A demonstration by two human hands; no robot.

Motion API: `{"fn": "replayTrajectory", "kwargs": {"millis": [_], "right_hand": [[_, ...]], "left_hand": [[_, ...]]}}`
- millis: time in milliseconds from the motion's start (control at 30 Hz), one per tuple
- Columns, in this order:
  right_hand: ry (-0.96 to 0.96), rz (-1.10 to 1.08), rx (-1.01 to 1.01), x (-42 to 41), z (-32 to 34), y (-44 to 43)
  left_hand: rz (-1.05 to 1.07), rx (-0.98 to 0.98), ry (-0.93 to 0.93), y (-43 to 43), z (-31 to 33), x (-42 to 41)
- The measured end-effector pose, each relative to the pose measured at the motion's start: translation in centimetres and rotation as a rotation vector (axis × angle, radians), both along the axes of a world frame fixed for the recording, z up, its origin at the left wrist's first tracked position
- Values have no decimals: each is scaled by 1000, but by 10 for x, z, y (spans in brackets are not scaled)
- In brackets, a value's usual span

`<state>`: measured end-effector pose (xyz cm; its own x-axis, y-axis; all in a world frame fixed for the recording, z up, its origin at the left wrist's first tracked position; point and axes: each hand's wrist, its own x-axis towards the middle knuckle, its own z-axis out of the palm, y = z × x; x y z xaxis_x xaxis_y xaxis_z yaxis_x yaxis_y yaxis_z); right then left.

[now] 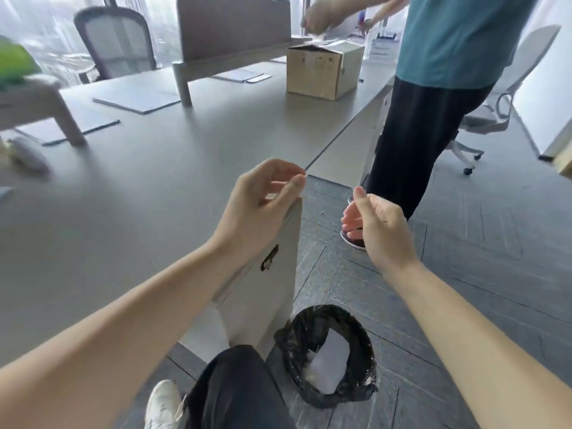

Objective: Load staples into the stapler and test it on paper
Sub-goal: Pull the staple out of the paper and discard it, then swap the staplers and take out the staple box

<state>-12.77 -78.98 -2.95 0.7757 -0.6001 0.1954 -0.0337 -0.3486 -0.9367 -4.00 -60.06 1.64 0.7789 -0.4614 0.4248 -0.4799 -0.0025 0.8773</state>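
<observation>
No stapler or staple strip shows in the head view. My left hand (pixel 263 199) hovers over the corner of the grey desk (pixel 154 187), thumb and forefinger pinched together; a tiny pale speck sits at the tips and I cannot tell what it is. My right hand (pixel 376 224) is out over the floor to the right of the desk corner, fingers loosely curled, thumb up, holding nothing. Flat sheets of paper (pixel 136 100) lie far back on the desk. A crumpled white sheet (pixel 329 360) lies in the waste bin (pixel 368 366) below my hands.
Another person (pixel 433 119) in a teal shirt and dark trousers stands close on the right, hands at an open cardboard box (pixel 322 69) on the desk. Desk dividers (pixel 232 26) and office chairs (pixel 114 41) stand behind. My knee (pixel 235 391) is beside the bin.
</observation>
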Motion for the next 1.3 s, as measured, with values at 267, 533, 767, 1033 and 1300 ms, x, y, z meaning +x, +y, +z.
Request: {"fn": "replayTrajectory", "kwargs": {"millis": [267, 533, 767, 1033, 1300], "right_hand": [[-111, 228, 18, 25, 56, 80], [-203, 583, 42, 96, 82, 255], [-222, 889, 120, 127, 87, 410], [-166, 1088, 213, 126, 58, 521], [-41, 1098, 282, 127, 16, 547]], "left_hand": [[197, -84, -35, 99, 47, 2], [581, -64, -78, 288, 69, -5], [926, -22, -93, 444, 73, -43], [1196, 47, 17, 552, 30, -112], [1132, 80, 81, 565, -23, -118]]}}
